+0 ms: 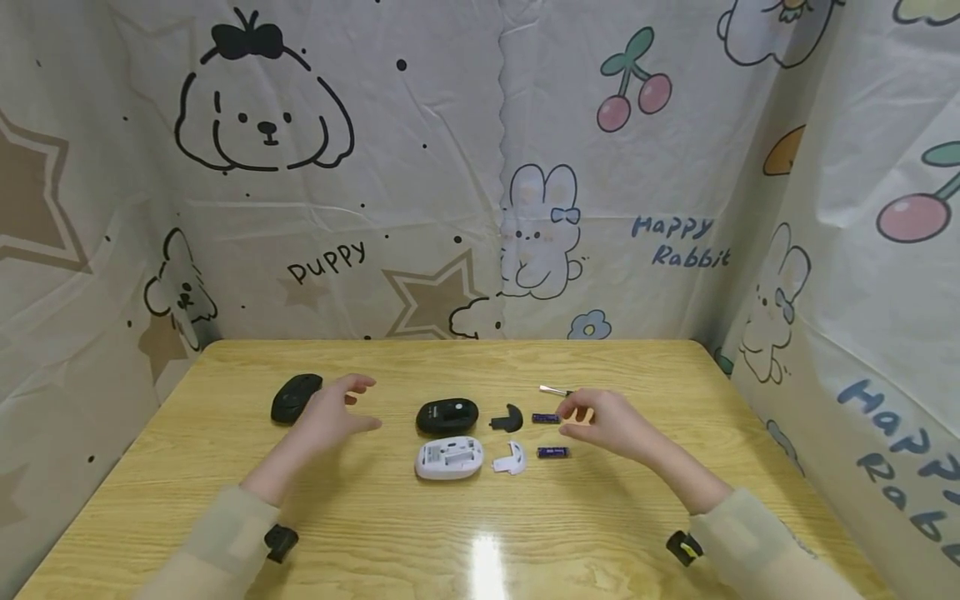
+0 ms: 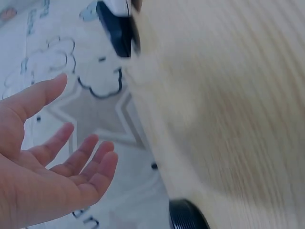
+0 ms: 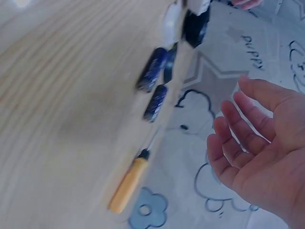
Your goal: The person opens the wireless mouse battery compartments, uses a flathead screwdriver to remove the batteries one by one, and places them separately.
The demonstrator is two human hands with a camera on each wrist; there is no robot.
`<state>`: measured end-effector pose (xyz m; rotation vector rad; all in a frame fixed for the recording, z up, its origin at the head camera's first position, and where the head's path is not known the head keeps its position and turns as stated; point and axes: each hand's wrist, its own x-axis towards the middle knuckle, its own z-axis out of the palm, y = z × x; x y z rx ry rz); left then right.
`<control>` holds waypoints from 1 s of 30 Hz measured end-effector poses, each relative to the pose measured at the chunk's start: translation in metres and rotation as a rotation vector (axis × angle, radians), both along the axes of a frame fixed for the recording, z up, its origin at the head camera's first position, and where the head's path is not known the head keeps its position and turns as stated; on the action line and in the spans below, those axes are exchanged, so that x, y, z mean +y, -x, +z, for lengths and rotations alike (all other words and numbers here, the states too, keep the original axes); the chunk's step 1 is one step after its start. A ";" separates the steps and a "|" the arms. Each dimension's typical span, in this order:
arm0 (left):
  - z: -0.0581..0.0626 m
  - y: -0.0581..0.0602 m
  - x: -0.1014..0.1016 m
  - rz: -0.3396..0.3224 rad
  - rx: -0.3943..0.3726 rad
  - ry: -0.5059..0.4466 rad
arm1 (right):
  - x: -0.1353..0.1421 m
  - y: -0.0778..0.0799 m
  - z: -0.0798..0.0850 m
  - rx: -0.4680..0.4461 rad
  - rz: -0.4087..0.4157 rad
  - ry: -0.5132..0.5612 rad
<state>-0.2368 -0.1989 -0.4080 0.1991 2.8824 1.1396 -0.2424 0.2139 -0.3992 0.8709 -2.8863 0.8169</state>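
Relaxed, empty left hand and right hand flank an opened white mouse and black mouse on a table.
A stray brush could roll the battery beside the right hand.

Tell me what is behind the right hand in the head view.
Behind the right hand, a screwdriver shows its metal shaft; the hand covers its handle there. The right wrist view reveals that yellow-orange handle. The tabletop directly behind the hand is hidden.
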 end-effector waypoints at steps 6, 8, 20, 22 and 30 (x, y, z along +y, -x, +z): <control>0.007 0.004 -0.023 0.076 0.015 -0.007 | -0.022 -0.004 0.017 0.035 0.009 0.024; 0.008 0.006 -0.028 0.096 0.015 -0.014 | -0.031 -0.004 0.021 0.044 0.014 0.049; -0.010 0.021 -0.062 0.183 0.081 -0.049 | -0.086 -0.001 0.027 0.041 0.048 0.217; -0.014 0.023 -0.067 0.194 0.083 -0.052 | -0.097 0.000 0.026 0.035 0.068 0.243; -0.027 0.036 -0.083 0.222 0.054 -0.051 | -0.143 0.002 0.023 -0.007 0.141 0.312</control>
